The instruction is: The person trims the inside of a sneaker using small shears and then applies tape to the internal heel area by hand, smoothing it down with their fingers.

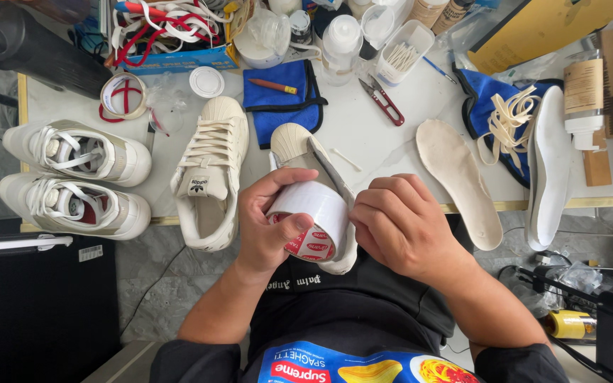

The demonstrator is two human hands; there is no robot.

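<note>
My left hand point(267, 227) grips a roll of white tape point(313, 216) with a red-printed core, thumb across its front. My right hand point(399, 223) is curled beside the roll, fingertips at its right edge where the tape end sits. Behind the roll, a cream shell-toe sneaker point(294, 145) lies on its side with the toe pointing away, partly hidden by both hands. A second matching sneaker point(211, 170) with cream laces rests on the white table point(377, 142) to the left.
Two white sneakers point(72, 177) sit at the table's left end. Two insoles point(462, 181) lie at the right, near loose laces point(509, 117) on blue cloth. Red-handled snips point(384, 103), a blue cloth with a pencil point(282, 92), another tape roll point(123, 96) and bottles crowd the back.
</note>
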